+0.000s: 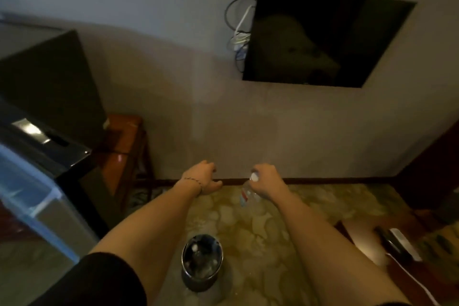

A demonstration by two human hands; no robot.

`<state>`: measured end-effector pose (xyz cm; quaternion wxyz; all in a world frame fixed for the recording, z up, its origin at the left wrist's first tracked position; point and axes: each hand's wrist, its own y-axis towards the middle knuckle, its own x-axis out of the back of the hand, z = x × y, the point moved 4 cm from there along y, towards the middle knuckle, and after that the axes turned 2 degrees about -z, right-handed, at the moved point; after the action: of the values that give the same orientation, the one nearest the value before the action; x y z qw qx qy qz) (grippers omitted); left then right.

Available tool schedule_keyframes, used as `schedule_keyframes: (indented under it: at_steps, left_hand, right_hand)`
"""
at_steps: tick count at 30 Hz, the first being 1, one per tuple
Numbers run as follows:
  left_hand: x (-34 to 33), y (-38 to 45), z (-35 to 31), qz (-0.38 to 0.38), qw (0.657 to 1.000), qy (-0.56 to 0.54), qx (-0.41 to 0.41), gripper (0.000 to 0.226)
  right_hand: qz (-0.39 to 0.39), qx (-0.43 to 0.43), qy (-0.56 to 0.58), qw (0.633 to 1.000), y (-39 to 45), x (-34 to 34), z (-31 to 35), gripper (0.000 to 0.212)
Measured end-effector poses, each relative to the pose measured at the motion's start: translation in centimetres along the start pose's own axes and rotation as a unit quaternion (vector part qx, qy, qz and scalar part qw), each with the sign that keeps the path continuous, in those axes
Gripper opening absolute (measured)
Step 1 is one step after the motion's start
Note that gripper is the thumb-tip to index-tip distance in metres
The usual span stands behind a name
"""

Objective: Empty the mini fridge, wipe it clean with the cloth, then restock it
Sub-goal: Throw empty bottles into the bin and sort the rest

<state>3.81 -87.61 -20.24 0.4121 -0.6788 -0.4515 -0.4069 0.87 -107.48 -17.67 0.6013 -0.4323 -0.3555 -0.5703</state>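
Observation:
My right hand (267, 182) grips a clear plastic water bottle (248, 192) with a white cap, held by its neck above the patterned floor near the wall. My left hand (202, 177) hangs beside it to the left with fingers loosely curled, and it holds nothing. The mini fridge (47, 97) stands at the left as a dark box. Its open door (37, 181) with pale shelf rails fills the lower left of the view. No cloth is in view.
A small metal bin (201, 262) with bottles inside stands on the floor between my forearms. A wooden stool or table (121, 146) sits right of the fridge. A dark TV (320, 37) with cables hangs on the wall. A remote and cable (397, 243) lie at right.

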Motion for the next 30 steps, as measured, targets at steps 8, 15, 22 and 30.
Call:
schedule_keyframes:
  at_steps: [8,15,22,30]
  left_hand:
    - [-4.0,4.0,5.5,0.010,0.996,-0.006,0.089,0.059]
    - [-11.6,6.9,8.4,0.019,0.991,-0.046,0.128,0.064]
    - [-25.4,10.0,14.6,0.008,0.975,-0.082,0.208,0.065]
    - [-45.5,15.7,21.5,0.048,0.962,-0.089,0.253,0.066]
  right_hand:
    - [0.082,0.092,-0.043,0.992,7.3,-8.3,2.4,0.038]
    - [0.129,0.132,-0.060,0.981,11.2,-17.2,0.6,0.032]
    - [0.200,0.175,-0.062,0.962,15.2,-32.4,-4.6,0.047]
    - [0.298,0.228,-0.105,0.921,17.6,-54.9,-12.6,0.029]
